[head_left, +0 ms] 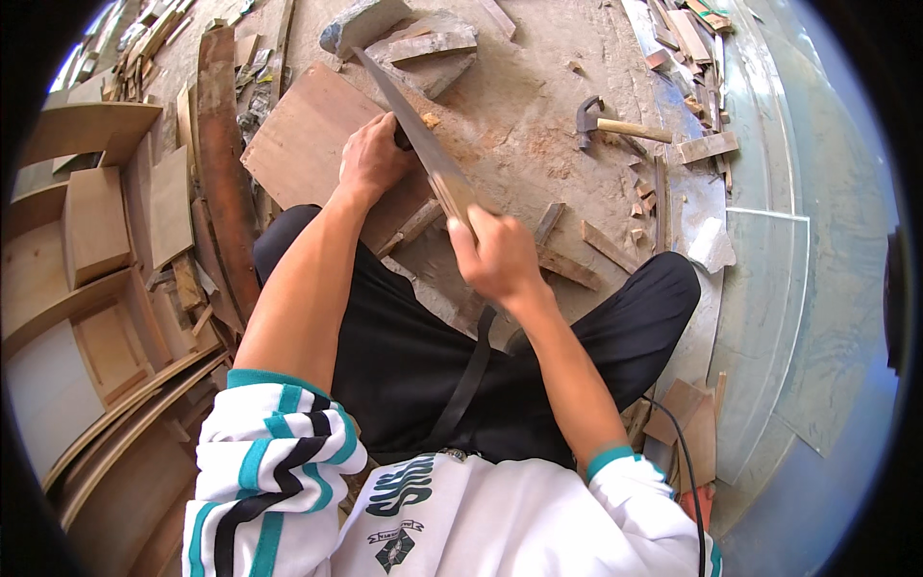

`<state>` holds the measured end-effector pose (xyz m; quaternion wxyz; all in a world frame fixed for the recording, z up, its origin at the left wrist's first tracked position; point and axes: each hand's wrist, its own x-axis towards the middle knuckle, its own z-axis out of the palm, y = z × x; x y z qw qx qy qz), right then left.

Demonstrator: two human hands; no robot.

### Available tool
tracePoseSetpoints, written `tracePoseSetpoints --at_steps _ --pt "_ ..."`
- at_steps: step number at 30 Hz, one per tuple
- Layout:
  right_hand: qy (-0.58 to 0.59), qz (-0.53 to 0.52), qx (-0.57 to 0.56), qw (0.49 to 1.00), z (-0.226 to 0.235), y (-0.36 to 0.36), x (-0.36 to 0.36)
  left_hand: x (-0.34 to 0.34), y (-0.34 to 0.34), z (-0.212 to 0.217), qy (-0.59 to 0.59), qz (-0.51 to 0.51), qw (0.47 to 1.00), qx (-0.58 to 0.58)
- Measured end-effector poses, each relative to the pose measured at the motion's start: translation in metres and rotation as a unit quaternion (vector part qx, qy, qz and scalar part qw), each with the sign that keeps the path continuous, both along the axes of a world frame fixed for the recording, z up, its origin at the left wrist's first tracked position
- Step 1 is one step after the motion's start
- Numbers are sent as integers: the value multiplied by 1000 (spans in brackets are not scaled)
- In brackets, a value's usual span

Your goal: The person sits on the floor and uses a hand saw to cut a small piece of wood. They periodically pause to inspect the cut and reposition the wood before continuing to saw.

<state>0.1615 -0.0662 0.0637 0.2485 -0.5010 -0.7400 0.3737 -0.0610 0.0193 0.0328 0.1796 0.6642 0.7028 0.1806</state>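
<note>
My right hand is closed round the pale wooden handle of a handsaw. The saw's long, narrow blade slants up and left from the hand, its far tip near a grey stone block. On a reddish-brown wooden board lies my left hand, fingers curled down at the board's right edge, close beside the blade. A small dark patch shows at those fingertips; I cannot tell what it is. The board sits tilted between my knees, and the blade hides part of its right edge.
A hammer lies on the floor to the right, near several wood offcuts. Wooden cabinet frames stand at the left, beside a long brown plank. Glass sheets cover the right side. A broken stone slab lies ahead.
</note>
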Motion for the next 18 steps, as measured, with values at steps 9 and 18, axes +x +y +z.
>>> tracePoseSetpoints --at_steps 9,18 --pt "-27 -7 2 1000 3 5 8 4 1 -7 1 -16 999 45" --pt "39 -101 -70 992 14 -94 80 0 -3 -2 36 0 999 20"
